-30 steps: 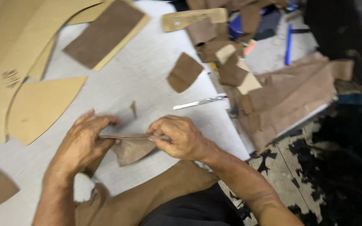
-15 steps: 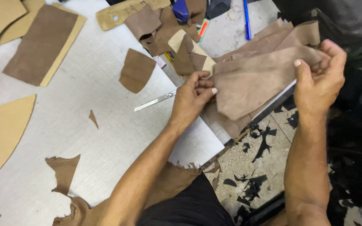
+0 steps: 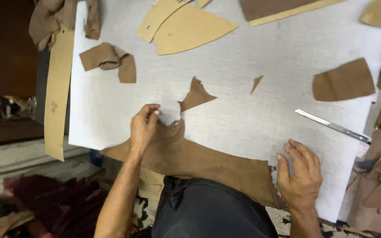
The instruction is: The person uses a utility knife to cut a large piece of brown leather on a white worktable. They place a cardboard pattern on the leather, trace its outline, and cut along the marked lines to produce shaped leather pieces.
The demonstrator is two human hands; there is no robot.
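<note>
My work table: a white board [image 3: 252, 119] under even light. Beyond its left edge I see dark wooden furniture [image 3: 3, 48]; below, a worn, patterned floor [image 3: 31, 167].

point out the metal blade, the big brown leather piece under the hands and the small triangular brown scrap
thin metal blade [image 3: 331, 126], head view, middle of its length
large brown leather piece [image 3: 212, 163], head view, middle of its bare surface
small triangular brown scrap [image 3: 256, 83], head view, its centre

L hand [image 3: 144, 130] and R hand [image 3: 300, 174] press flat on a big brown leather piece [image 3: 208, 163] (ragged edge). It lies at the white board's [image 3: 243, 105] near edge. Metal blade [image 3: 331, 126] just beyond R hand.
</note>
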